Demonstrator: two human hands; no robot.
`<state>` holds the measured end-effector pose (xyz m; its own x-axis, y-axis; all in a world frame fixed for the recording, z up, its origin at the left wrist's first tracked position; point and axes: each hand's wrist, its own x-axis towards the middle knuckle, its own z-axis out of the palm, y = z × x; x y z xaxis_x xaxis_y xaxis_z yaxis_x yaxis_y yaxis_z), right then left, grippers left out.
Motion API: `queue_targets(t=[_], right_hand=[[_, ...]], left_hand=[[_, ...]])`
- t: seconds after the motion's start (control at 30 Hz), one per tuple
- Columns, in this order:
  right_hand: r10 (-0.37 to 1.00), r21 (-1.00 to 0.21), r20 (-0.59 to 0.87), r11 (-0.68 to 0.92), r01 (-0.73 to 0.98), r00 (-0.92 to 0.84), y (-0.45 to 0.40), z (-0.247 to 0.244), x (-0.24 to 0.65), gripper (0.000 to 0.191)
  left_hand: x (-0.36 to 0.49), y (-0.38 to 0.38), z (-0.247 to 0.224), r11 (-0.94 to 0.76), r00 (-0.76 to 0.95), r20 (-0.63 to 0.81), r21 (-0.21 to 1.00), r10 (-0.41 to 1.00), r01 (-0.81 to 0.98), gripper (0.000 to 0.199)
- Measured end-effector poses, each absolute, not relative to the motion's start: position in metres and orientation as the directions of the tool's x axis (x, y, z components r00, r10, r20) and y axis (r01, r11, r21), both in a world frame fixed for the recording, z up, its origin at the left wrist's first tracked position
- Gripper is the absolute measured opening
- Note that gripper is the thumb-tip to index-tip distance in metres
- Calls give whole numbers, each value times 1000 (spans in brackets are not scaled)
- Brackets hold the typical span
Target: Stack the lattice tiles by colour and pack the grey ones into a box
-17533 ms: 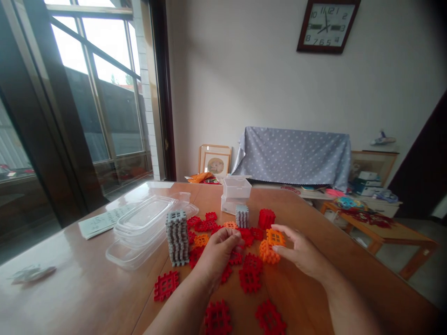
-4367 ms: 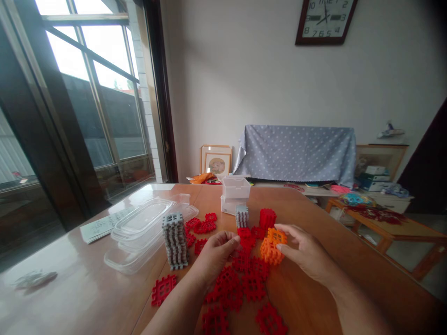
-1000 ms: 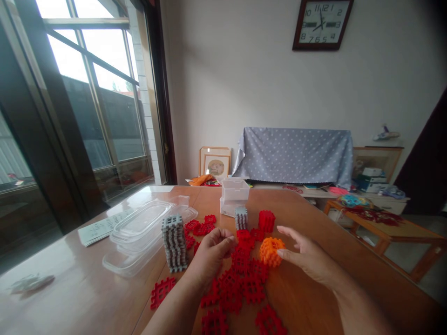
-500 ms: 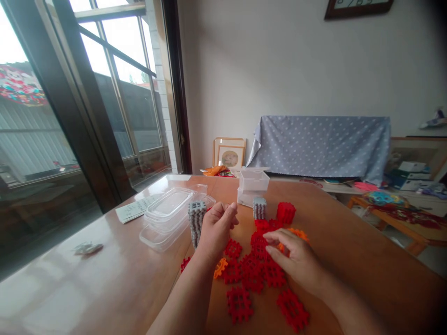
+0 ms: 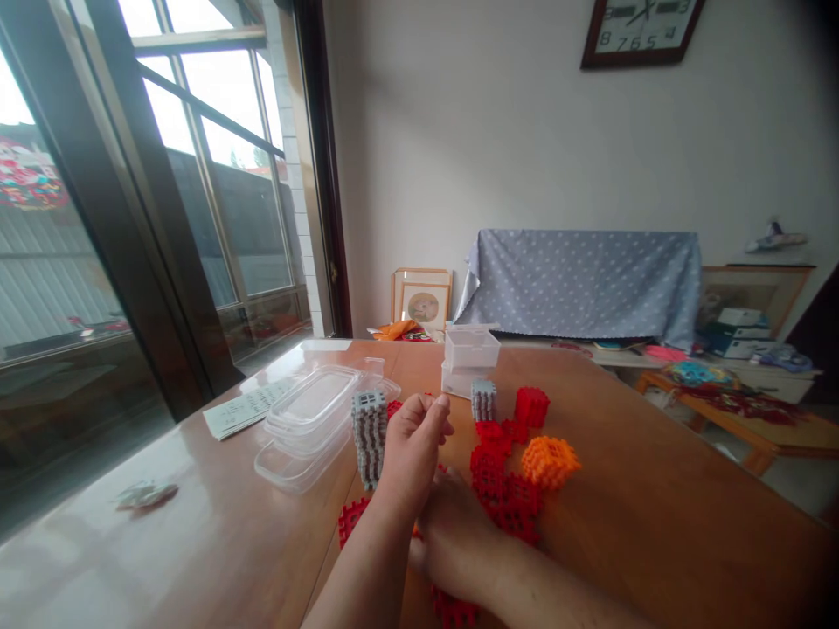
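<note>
My left hand (image 5: 414, 441) is closed above the table, thumb pressed against curled fingers; whatever it may hold is hidden. My right hand (image 5: 454, 528) reaches across beneath it, low among the red toothed plastic building pieces (image 5: 517, 507), and its fingertips are hidden behind the left wrist. To the left of my left hand stands a tall stack of grey building pieces (image 5: 369, 441). An orange stack of pieces (image 5: 551, 461) lies to the right of the red ones. Farther back are a shorter grey stack (image 5: 483, 401) and a red stack (image 5: 532, 407).
Clear plastic lids or trays (image 5: 315, 406) lie left of the tall grey stack, beside a printed sheet (image 5: 246, 409). Two clear boxes (image 5: 470, 349) are stacked at the back. A small crumpled packet (image 5: 148, 495) rests at the left of the wooden table (image 5: 655, 489).
My right hand has moved left, from beside the orange stack to under my left hand, uncovering that stack. My left hand remains closed. The view has tilted slightly up.
</note>
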<state>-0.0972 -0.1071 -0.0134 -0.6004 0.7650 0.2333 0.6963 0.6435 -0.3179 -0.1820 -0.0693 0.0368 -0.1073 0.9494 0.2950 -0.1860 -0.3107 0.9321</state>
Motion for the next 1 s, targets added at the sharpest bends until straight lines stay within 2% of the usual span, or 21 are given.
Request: queue_targets(t=[0.2,0.27,0.33,0.4,0.53,0.67,0.73,0.83,1.0], right_hand=[[702,-190,267,710,678,-660,-97,-11,-95,21],[727,-198,287,682,704,-624,-95,-4,-82,21],[777,-283,323,624,728,-540,-95,4,-65,21],[811,-419,352,583,696,-467,-95,11,-44,23],[863,-702,371,502,506,-342,-92,16,2,20],[932,-904,290,341,258,-217,-84,9,37,22],[942,-938,258,298,179,-216,-82,6,47,26],[942,-949,242,280,147,-233,-82,7,52,31],[934,-899,326,354,257,-146,-80,9,54,44]], left_hand=[[-181,-68,35,-297,-105,282,940,954,-169,36],[-181,-68,35,-292,-105,278,943,955,-158,35],[-179,-67,35,-297,-107,284,945,953,-138,33],[-177,-65,33,-313,-106,302,943,948,-110,31],[-166,-63,26,-318,-5,318,946,948,-61,30],[-151,-67,15,-191,188,194,981,963,-35,33],[-145,-69,10,-107,263,127,990,956,-88,33],[-137,-72,6,1,317,54,985,947,-173,30],[-129,-72,0,119,291,-42,960,956,-253,28]])
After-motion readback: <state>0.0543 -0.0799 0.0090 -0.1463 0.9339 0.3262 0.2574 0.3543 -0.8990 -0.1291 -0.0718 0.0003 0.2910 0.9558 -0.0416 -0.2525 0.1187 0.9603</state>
